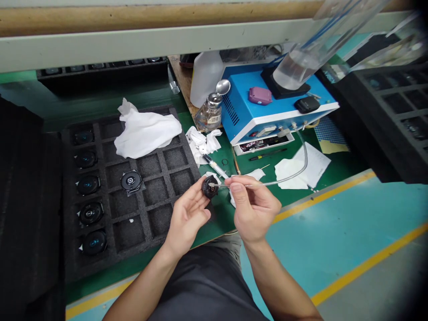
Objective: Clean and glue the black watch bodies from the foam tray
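Observation:
In my left hand (pixel 189 214) is a small round black watch case (pixel 210 187), pinched at its edge with the back turned toward me. My right hand (pixel 254 203) grips the end of a thin clear tube (pixel 301 171), its tip touching or just over the middle of the case. The tube curves away to the front of a blue machine (pixel 257 120). Left of my hands, a black foam tray (pixel 152 194) holds several round watch cases (pixel 90 213) in its left column, and another case (pixel 131 180) sits one column over.
A white cloth (pixel 147 131) lies across the tray. Behind stand a glass pump bottle (pixel 210 113), a white plastic bottle (pixel 206 76) and a clear cylinder of liquid (pixel 294 67). A syringe (pixel 216 167) and crumpled tissues (pixel 202 140) lie nearby. More foam trays (pixel 397 102) are at the right.

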`<state>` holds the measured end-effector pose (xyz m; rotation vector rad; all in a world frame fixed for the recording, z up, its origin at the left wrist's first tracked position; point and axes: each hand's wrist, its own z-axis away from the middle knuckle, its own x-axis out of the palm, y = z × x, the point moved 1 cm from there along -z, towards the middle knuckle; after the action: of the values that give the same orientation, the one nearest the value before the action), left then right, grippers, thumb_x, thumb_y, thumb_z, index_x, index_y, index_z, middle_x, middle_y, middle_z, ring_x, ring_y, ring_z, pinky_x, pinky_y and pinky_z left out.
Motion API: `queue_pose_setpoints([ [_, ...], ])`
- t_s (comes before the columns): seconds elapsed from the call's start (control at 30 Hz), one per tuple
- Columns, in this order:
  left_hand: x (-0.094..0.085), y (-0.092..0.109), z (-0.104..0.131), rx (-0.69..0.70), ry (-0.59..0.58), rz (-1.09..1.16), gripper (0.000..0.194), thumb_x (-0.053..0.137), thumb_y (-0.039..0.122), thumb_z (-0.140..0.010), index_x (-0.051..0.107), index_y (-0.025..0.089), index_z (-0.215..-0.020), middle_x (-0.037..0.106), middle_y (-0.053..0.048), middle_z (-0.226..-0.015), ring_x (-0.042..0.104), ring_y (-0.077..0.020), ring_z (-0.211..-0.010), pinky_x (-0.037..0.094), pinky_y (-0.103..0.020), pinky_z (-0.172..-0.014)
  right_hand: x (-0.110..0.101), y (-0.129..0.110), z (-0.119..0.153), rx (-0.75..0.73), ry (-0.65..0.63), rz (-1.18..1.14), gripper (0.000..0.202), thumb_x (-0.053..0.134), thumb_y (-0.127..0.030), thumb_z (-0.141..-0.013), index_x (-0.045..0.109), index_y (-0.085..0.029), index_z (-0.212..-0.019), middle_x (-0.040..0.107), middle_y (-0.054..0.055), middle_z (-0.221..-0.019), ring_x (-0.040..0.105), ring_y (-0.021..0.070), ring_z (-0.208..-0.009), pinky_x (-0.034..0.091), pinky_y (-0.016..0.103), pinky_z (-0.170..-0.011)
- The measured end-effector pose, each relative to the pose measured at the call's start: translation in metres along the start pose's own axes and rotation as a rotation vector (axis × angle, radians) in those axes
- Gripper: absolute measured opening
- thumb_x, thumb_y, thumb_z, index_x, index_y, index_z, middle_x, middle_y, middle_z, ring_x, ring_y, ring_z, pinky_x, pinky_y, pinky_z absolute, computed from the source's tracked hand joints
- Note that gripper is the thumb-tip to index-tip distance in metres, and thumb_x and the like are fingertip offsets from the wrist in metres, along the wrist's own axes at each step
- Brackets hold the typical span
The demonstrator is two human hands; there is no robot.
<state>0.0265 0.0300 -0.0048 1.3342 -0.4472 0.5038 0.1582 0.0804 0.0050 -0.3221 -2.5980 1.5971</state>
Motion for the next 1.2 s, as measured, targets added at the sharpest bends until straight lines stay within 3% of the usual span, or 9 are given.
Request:
queue_pose_setpoints([
  [1.2, -0.0019, -0.0020, 0.0000, 0.006, 0.002, -0.002, 0.063, 0.073, 0.017, -0.083, 0.060, 0.027, -0.144, 0.061, -0.009, -0.149, 0.050, -0.0316, -0.145, 0.036, -0.047, -0.124, -0.0009, 0.0014, 0.0011, 0.023, 0.000, 0.007, 0.007, 0.070, -0.020, -0.091, 0.077, -0.023, -0.092, 0.076, 0.002, -0.084, 0.072, 0.0164, -0.080, 0.057, 0.029, -0.067],
])
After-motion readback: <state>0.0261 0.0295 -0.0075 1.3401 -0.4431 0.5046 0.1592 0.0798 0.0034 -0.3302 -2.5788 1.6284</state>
